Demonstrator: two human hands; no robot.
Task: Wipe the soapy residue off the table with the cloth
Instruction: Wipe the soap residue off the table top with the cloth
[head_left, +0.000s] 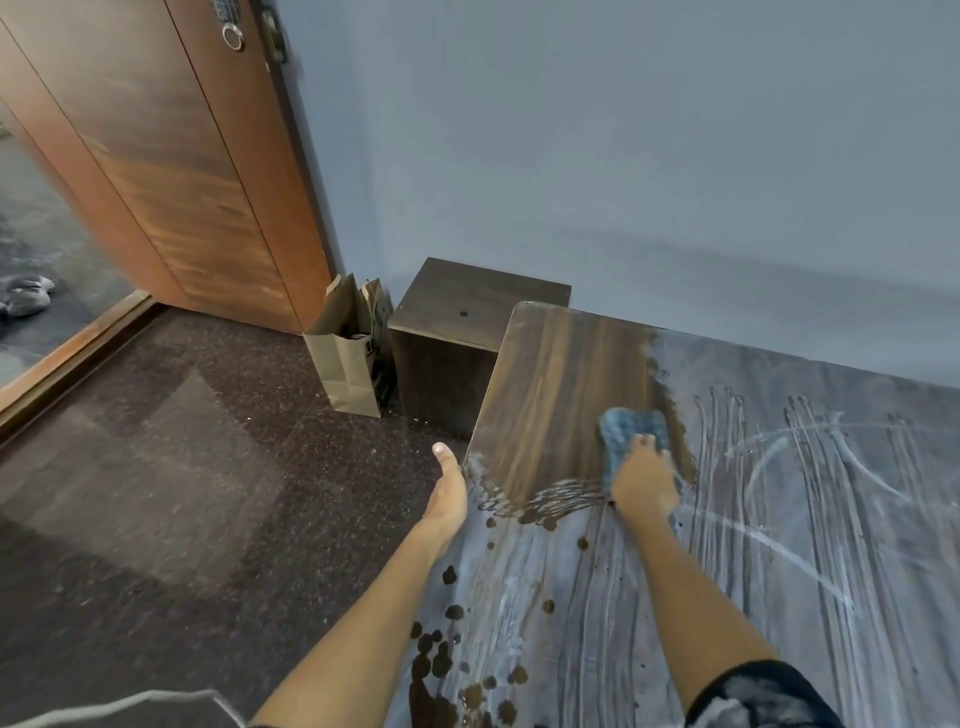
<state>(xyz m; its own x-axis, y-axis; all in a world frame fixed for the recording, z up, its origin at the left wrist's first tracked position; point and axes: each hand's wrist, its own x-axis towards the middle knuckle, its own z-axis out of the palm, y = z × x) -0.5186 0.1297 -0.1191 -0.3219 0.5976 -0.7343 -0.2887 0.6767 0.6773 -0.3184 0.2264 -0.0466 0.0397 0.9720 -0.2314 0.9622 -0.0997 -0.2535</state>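
A dark wooden table (550, 395) fills the right half of the head view. Its far left corner shows bare wood; the rest carries a whitish streaked soapy residue (810, 499). My right hand (644, 486) presses a blue cloth (631, 426) flat on the table at the border between bare wood and residue. My left hand (449, 488) rests against the table's left edge, thumb up, holding nothing that I can see. Dark round spots break the film near the front left edge.
A small dark wooden cube stand (457, 338) sits beyond the table's left corner, against the blue-grey wall. A brown paper bag (350, 358) stands beside it, near a wooden door (171, 156). Dark speckled floor (182, 467) lies to the left.
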